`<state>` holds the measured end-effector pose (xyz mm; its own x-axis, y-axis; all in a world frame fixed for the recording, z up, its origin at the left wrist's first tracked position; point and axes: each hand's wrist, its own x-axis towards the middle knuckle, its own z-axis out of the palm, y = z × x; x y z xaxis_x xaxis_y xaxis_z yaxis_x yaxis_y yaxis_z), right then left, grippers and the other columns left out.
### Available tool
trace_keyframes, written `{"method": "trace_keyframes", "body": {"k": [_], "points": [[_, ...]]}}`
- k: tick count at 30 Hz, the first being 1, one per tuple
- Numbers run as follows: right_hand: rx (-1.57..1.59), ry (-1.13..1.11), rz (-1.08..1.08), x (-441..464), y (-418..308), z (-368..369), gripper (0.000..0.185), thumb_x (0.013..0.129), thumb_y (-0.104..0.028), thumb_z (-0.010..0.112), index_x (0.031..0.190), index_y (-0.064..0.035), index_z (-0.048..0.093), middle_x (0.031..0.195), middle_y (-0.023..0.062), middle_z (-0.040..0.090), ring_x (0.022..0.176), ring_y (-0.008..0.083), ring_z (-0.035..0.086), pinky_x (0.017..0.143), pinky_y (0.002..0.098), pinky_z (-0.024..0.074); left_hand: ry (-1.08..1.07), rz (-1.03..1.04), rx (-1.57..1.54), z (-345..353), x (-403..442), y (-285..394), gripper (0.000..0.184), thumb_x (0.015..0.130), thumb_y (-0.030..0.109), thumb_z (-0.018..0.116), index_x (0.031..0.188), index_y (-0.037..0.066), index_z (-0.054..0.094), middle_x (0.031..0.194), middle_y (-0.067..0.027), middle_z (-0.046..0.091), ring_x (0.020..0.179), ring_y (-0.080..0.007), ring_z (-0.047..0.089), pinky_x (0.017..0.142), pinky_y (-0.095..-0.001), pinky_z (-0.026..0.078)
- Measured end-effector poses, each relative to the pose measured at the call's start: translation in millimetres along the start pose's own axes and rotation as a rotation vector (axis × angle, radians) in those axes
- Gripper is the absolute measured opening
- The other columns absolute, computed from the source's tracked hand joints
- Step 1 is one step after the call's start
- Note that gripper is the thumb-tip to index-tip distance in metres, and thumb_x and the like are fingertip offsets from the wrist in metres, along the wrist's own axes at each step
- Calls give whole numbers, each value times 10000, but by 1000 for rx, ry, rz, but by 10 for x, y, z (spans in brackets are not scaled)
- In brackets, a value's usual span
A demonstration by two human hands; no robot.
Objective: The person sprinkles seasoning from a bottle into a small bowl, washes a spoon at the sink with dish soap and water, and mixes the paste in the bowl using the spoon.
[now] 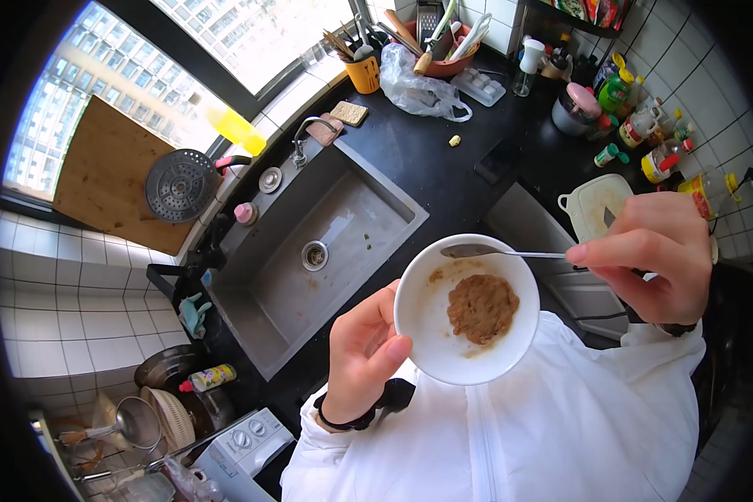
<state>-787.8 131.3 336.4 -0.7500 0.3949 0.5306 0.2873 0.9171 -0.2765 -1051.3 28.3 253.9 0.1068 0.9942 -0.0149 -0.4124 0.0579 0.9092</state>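
A white bowl [418, 330] is gripped at its left rim by my left hand [364, 351], the thumb on the near side. Inside lies a brown, lumpy patty of paste [483, 309], with thin brown smears around it. My right hand [648, 259] pinches the handle of a metal spoon [527, 253] between thumb and fingers. The spoon reaches left across the far part of the bowl, its head over the inner wall. Whether it touches the bowl I cannot tell. Both hands are in front of my white top, above the counter's near edge.
A grey sink [343, 226] lies left of the bowl. Along the back stand a utensil holder [362, 71], a plastic bag [418, 88] and a basket of tools [452, 63]. Several bottles [640, 125] and a white cutting board [598, 201] are at right. Pans [171, 368] sit at lower left.
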Motion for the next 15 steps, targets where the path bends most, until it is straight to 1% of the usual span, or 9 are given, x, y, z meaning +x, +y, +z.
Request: {"method": "trace_keyframes", "body": {"k": [2,5,6,9,10,12,13,14,15], "points": [[65,6,40,-16,55,8,270,625,52,687,874,-52,678,572,21,520,450,149,467,402,258,282,44,-32,-37,15,14,-2,264,846,229,632,745,50,466,880,-39,519,829,-110,472,766,-235,379],[235,15,144,13,112,73,279,665,96,657,910,-35,676,568,69,517,418,174,457,374,260,272,92,-47,-30,-92,-18,-85,237,847,225,619,773,39,493,895,-33,542,833,-100,489,766,-222,387],[276,-13,197,14,134,118,255,710,92,639,936,-25,663,635,84,552,469,191,498,404,259,327,108,-45,-18,-160,-45,-133,224,847,220,612,784,36,503,898,-29,550,835,-96,496,766,-218,391],[259,38,190,139,241,436,246,745,85,617,967,-16,646,727,93,583,533,213,532,465,265,394,261,-51,-5,-313,-187,-241,192,841,201,585,794,30,511,877,-13,560,832,-88,507,765,-219,399],[273,-26,236,201,260,525,249,783,71,585,1009,-25,624,807,118,604,611,260,586,535,302,456,318,-33,-22,-385,-268,-303,208,835,193,563,885,-8,559,905,-25,584,864,-95,533,790,-228,414],[295,74,224,269,423,1042,269,806,53,567,1057,-40,595,837,138,610,663,295,614,559,337,478,445,-5,-61,-504,-435,-390,279,836,204,563,975,-38,568,954,-48,600,901,-109,554,821,-237,421],[218,29,239,306,478,1290,334,820,37,554,1138,-63,536,834,135,611,707,311,626,579,357,488,510,6,-80,-570,-526,-435,320,836,209,563,1019,-53,572,978,-60,609,920,-116,564,836,-242,424],[200,27,280,328,519,1561,383,823,25,556,1187,-77,494,821,115,608,694,308,624,571,356,486,562,41,-75,-648,-612,-498,408,837,213,555,1129,-72,549,1029,-95,617,951,-139,588,860,-262,446],[263,82,336,314,585,1916,398,826,17,553,1204,-88,481,798,110,600,682,306,620,562,364,481,607,33,-56,-709,-678,-527,459,830,232,550,1162,-83,520,1061,-110,610,982,-158,590,879,-276,450]]}}
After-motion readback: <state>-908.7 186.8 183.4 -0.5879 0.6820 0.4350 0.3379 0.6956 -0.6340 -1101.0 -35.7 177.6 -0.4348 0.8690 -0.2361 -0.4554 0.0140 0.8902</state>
